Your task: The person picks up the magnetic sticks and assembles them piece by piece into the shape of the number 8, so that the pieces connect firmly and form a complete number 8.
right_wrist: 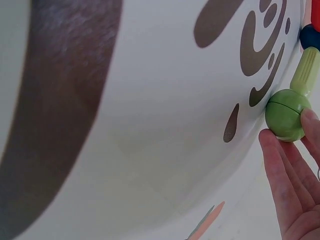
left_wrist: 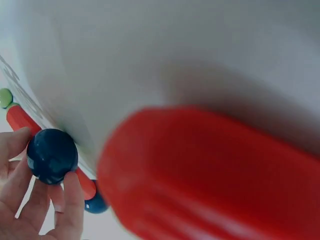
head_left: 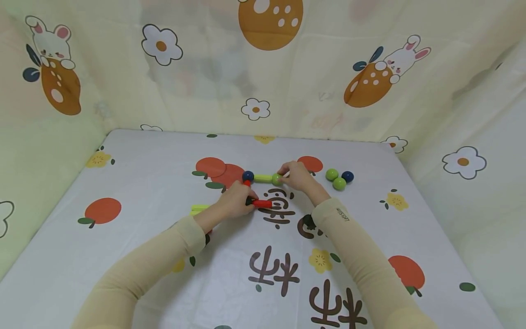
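Observation:
My left hand point(head_left: 236, 201) grips a dark blue ball point(left_wrist: 52, 156) with curled fingertips. A red rod point(head_left: 263, 204) sticks out to the right of that ball, and another red rod point(left_wrist: 86, 185) leads to a second dark blue ball point(head_left: 248, 177). From there a yellow-green rod point(head_left: 263, 178) runs right to a green ball point(right_wrist: 289, 115). The thumb and fingers of my right hand point(head_left: 297, 177) pinch this green ball. In the head view, the left fingers partly cover the ball they hold.
Right of my right hand, two loose green balls point(head_left: 339, 183) lie beside a dark blue ball point(head_left: 347, 177). Yellow-green rods point(head_left: 199, 209) lie left of my left hand. A large red rod point(left_wrist: 210, 175) looms close to the left wrist camera. The white tablecloth point(head_left: 156, 183) carries printed fruit and lettering.

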Tool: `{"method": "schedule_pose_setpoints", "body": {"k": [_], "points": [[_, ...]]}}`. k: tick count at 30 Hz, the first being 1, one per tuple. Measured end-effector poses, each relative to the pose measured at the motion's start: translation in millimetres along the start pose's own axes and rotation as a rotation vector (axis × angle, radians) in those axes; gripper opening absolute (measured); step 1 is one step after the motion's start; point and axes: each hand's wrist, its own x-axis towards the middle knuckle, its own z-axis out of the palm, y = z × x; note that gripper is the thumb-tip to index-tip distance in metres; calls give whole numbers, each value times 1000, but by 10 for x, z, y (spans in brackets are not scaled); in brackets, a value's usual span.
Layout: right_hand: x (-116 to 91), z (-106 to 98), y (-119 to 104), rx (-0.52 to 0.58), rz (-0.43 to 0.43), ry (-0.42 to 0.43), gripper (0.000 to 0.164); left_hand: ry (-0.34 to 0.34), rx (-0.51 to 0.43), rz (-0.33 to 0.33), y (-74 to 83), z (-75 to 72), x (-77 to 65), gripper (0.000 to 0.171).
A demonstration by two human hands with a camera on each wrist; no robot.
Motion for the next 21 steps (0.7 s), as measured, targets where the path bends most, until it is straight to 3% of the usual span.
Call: {"method": "schedule_pose_setpoints", "body": {"k": [5,21], "points": [[-5,-3,2,6,-8,2,22,8,17,39,-22,-37,-15,21],[0,11,17,40,9,15,23,-24,-38,-30,-49,-148,-51,31]]}}
